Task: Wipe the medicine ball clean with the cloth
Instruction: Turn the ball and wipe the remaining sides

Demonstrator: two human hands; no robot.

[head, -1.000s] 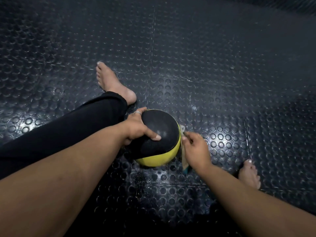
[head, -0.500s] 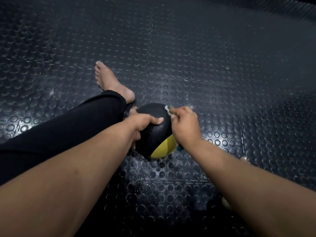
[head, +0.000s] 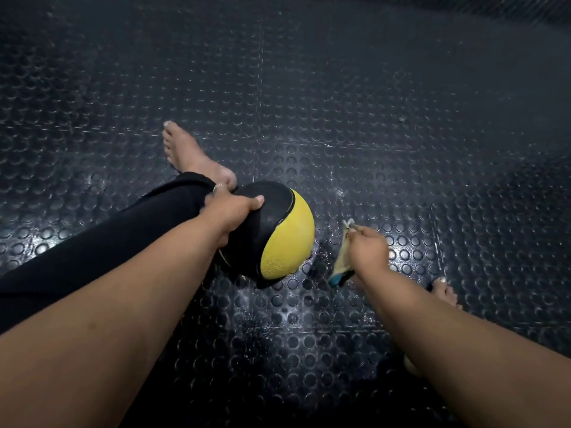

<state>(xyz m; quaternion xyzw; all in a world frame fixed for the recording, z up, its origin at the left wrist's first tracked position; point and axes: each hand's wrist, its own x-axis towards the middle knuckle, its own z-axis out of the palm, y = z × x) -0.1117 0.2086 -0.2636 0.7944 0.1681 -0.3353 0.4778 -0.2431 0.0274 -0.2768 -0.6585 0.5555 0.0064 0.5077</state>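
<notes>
the right hand (head: 367,250) is pinching the cloth (head: 341,257) in a closed grip, fingers and thumb curled round its upper end; the cloth is hanging from that grip as a narrow, pale strip with a blue lower tip, its long axis running from near the floor up and away from the camera. the cloth is not touching the medicine ball (head: 275,236), which is lying to the left of this grip, near but clearly apart, with a strip of floor showing between them. the left hand (head: 231,211) is gripping the ball's upper black portion, thumb hooked over the top and fingers wrapped behind, so this hand is the one in contact and the right is the one needing to travel leftward. the ball is resting on the black studded floor (head: 401,149), beside the person's left leg (head: 108,239) in dark trousers, just short of the bare left foot (head: 188,152). its surface is showing two colours: a black cap under the left hand and a yellow textured panel facing the cloth, divided by a pale seam. the yellow panel is judged the likeliest next surface for wiping. dirt on it cannot be made out. toes of the right foot (head: 445,291) are showing beyond the right forearm.
</notes>
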